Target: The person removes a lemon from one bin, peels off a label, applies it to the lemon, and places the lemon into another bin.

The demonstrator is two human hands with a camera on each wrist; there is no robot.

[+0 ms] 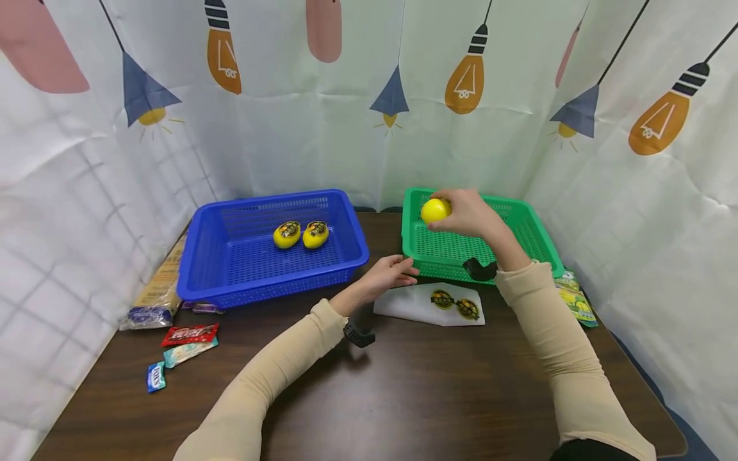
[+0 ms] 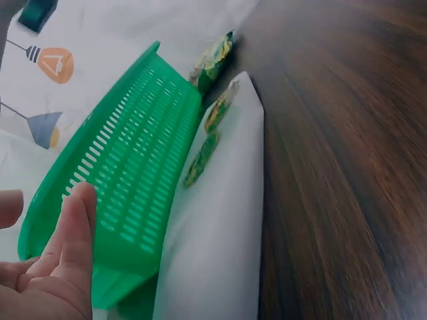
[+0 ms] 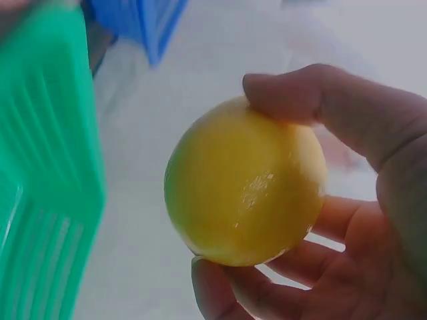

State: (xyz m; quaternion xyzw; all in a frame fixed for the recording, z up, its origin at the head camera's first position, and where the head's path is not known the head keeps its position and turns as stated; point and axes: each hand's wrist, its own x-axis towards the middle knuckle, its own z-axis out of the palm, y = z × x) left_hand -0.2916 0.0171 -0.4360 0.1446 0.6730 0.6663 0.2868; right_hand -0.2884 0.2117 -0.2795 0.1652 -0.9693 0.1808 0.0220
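Observation:
My right hand holds a plain yellow lemon above the left part of the green basket. In the right wrist view the thumb presses on the lemon from one side and the fingers curl under the other; no sticker shows on this face. My left hand, its fingers extended, is at the front left corner of the green basket, with nothing in its grasp. Just below lies a white sheet bearing two round black-and-yellow stickers. Two lemons with such stickers sit in the blue basket.
Left of the blue basket lie a large brown-and-clear packet, a red candy wrapper, a pale wrapper and a small blue one. A green-yellow packet is by the green basket's right side. Patterned curtains enclose the table.

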